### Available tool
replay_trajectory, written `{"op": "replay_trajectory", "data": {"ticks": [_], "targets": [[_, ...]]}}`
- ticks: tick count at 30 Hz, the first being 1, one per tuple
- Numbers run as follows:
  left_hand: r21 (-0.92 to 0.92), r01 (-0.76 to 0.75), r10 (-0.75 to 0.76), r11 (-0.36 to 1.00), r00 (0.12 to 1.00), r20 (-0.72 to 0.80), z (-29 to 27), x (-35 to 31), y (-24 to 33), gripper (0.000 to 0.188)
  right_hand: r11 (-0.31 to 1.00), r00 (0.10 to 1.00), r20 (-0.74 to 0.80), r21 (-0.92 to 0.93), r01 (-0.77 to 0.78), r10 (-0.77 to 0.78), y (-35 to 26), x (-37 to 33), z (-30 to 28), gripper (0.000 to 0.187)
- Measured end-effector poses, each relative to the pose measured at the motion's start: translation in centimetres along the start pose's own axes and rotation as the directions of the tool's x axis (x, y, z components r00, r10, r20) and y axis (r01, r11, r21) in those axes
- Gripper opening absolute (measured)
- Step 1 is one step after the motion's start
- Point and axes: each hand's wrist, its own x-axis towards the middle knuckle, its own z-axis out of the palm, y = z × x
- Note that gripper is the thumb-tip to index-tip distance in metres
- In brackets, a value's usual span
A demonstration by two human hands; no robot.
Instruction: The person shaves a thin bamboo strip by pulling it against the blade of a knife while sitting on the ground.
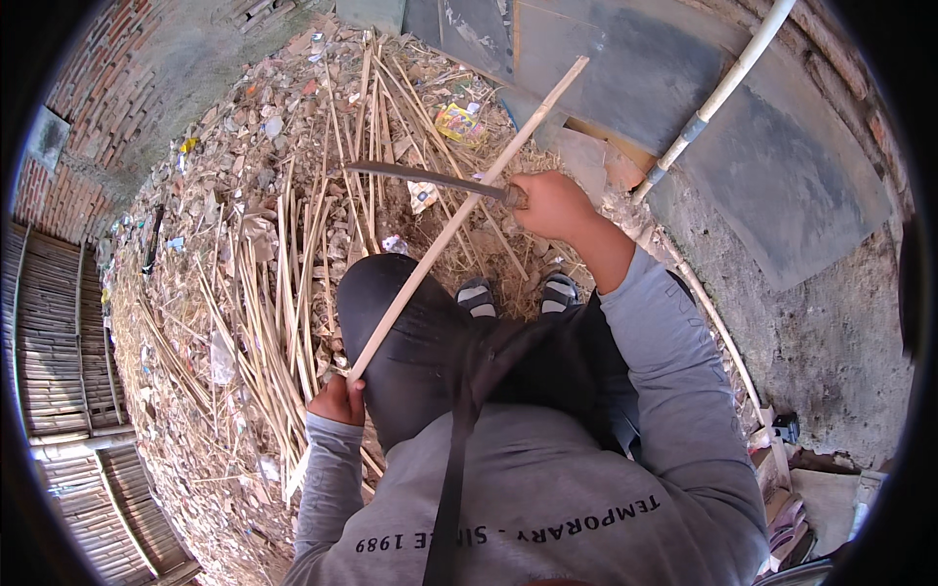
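A long pale bamboo strip (430,252) slants across my lap, from beside my left thigh up to the far right. My left hand (338,399) is closed round its near end. With my right hand (553,206) I grip the handle of a machete (415,177), its dark, slightly curved blade pointing left. The blade crosses the strip near the handle; whether it cuts into the wood I cannot tell. My right fingers wrap the handle and partly hide it.
Bundles of thin bamboo strips (283,313) lie on the littered ground to my left and ahead. Dark panels (625,68) and a white pole (723,93) lean at the right wall. A brick wall (107,107) and a slatted bamboo screen (59,332) stand on the left.
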Motion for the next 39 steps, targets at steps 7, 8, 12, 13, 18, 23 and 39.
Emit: {"op": "replay_trajectory", "data": {"ticks": [7, 8, 12, 13, 18, 23, 39], "targets": [[0.045, 0.0, 0.002, 0.999, 0.999, -0.041, -1.3, 0.4, 1.4, 0.037, 0.988, 0.988, 0.004, -0.006, -0.157, 0.157, 5.1, 0.6, 1.0, 0.032], [0.047, 0.0, 0.003, 0.999, 0.999, -0.046, -1.6, 0.4, 1.5, 0.037, 0.982, 0.983, -0.035, -0.044, -0.183, 0.181, 5.0, 0.5, 0.7, 0.036], [0.013, -0.001, 0.001, 1.0, 1.0, 0.028, -2.5, 0.3, 1.7, 0.038, 0.996, 0.996, 0.019, -0.028, -0.087, 0.088, 2.3, 0.2, 0.2, 0.034], [-0.034, 0.024, -0.021, 0.999, 0.996, 0.082, -2.7, 0.5, 1.9, 0.039, 0.996, 0.997, 0.06, -0.072, -0.053, 0.057, 1.1, -0.2, 0.0, 0.032], [-0.245, 0.213, -0.123, 0.946, 0.933, 0.337, -3.1, 1.3, 1.8, 0.039, 0.974, 0.982, 0.179, -0.204, 0.102, -0.066, -1.7, -1.4, -0.7, 0.028], [-0.041, 0.028, -0.025, 0.999, 0.997, 0.073, -3.4, 0.8, 2.4, 0.038, 0.972, 0.97, 0.239, -0.214, 0.094, -0.041, -2.4, -1.7, -1.7, 0.024], [-0.301, 0.258, -0.213, 0.918, 0.961, 0.175, -2.5, -0.2, 2.2, 0.048, 0.969, 0.96, 0.269, -0.207, 0.136, -0.078, -5.3, -2.5, -1.6, 0.02]]}}
